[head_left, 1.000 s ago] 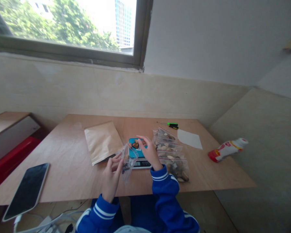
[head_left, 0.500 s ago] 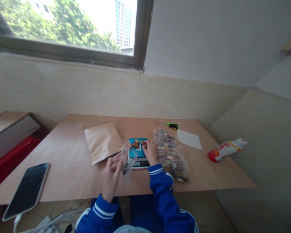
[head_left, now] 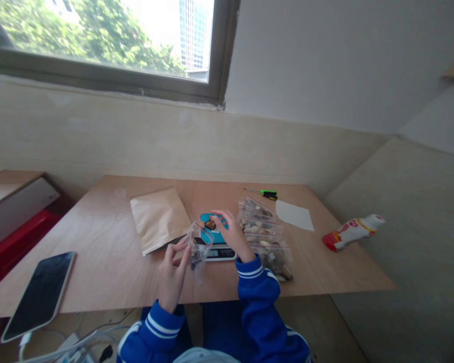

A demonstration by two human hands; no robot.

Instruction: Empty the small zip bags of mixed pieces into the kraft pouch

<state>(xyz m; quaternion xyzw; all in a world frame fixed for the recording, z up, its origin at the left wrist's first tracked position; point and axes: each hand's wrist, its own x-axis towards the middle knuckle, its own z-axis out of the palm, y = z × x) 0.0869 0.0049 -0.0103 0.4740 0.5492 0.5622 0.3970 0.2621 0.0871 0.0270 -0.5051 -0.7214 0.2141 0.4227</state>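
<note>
My left hand [head_left: 172,272] pinches the mouth of a clear zip bag [head_left: 199,248] that has a few dark pieces in it and hangs just left of a small scale. The scale [head_left: 220,252] has a blue plate [head_left: 206,233] with a brown piece [head_left: 211,224] lying on it. My right hand [head_left: 231,233] hovers over the plate's right side, its fingers curled towards that piece. Whether those fingers hold anything is hidden. Both sleeves are blue with white stripes.
A pile of filled zip bags [head_left: 267,237] lies right of the scale and a brown envelope [head_left: 159,217] lies left of it. A phone [head_left: 36,295] overhangs the wooden table's [head_left: 98,262] front left edge. Farther back lie a green screwdriver [head_left: 267,193] and white paper [head_left: 295,216]. A red-and-white bottle [head_left: 353,232] sits at the right.
My right hand went down onto the pieces on the scale plate, then lifted again. Fewer pieces show on the plate now. My left hand kept hold of the bag.
</note>
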